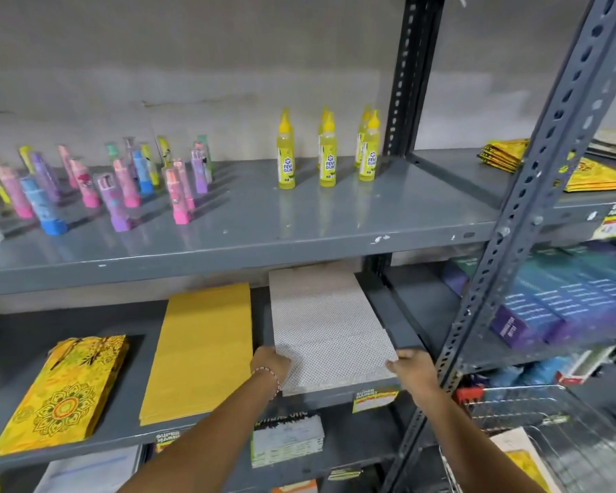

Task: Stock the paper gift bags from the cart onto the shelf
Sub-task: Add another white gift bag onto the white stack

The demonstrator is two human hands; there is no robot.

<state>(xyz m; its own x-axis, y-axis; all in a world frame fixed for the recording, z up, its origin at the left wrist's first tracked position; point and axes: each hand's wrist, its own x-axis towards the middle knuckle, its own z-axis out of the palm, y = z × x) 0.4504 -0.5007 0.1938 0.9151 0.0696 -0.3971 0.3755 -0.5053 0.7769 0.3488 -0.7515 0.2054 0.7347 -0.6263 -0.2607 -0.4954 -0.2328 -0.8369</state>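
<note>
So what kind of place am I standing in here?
Most likely a shop's stationery aisle: grey metal shelving with price tags, rows of Fevi Gum bottles, and a wire cart.

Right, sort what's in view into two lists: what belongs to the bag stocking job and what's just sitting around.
Part of the job:
- white dotted bag stack, held by left hand and right hand
- plain yellow bag stack
- yellow patterned bags
- wire cart
- lower shelf

Just lying about:
- glue bottles
- pastel bottles
- purple boxes
</note>
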